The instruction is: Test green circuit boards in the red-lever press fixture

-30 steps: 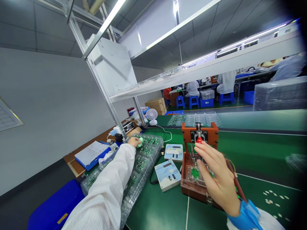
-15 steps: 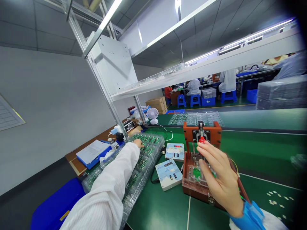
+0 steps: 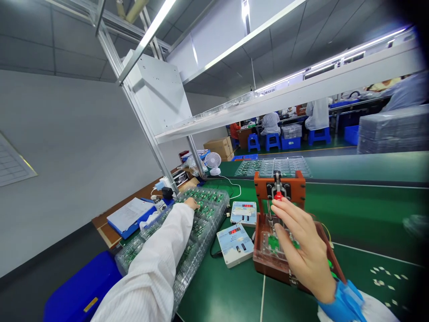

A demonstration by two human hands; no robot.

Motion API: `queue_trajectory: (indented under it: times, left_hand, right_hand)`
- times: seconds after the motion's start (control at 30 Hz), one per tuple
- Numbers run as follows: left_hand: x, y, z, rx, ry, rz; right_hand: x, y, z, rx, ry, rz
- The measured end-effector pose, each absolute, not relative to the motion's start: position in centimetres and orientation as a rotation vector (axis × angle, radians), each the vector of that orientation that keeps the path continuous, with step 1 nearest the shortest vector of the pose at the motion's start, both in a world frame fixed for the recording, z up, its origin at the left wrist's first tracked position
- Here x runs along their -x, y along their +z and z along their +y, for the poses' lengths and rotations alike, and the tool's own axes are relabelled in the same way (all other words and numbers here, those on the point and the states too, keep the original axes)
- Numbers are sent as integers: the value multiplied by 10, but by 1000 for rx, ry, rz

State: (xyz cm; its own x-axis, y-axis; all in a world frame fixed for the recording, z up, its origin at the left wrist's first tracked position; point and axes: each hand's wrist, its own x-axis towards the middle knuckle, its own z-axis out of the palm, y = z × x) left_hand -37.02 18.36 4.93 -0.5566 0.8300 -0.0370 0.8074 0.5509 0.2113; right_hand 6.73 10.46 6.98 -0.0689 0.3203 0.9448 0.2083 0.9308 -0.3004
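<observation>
Noting right hand (image 3: 303,250) over the wooden test jig (image 3: 279,185), fingers (image 3: 288,214) partly open beside its red knob (image 3: 278,195), holding nothing visible; a green circuit board (image 3: 273,243) sits inside the jig. Left hand (image 3: 191,203) rests on boards (image 3: 208,209) in clear trays (image 3: 197,250) left of the jig, grip unclear. Meters (image 3: 235,245) beside the jig show red digits, too small to read; green bench (image 3: 217,295) beneath.
</observation>
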Motion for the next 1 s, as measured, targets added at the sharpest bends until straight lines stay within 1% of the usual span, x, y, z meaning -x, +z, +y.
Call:
queue_trajectory:
  times: [0.13, 0.27, 0.43, 0.73, 0.83, 1.0]
  left_hand:
    - [369, 45, 179, -1372, 95, 2653]
    - [367, 45, 181, -1342, 112, 2653]
    - [371, 49, 177, -1308, 277, 2622]
    - [369, 44, 170, -1229, 505, 2605]
    - [378, 57, 166, -1205, 661, 2571]
    - [377, 94, 158, -1177, 950, 2401]
  right_hand:
    - [-67, 69, 105, 415, 99, -1650]
    - [-66, 70, 104, 408, 84, -1637]
    - [-65, 70, 105, 409, 83, -1641]
    - [-65, 70, 105, 403, 79, -1642]
    - [-66, 70, 105, 412, 66, -1652]
    - [-65, 68, 107, 413, 57, -1655]
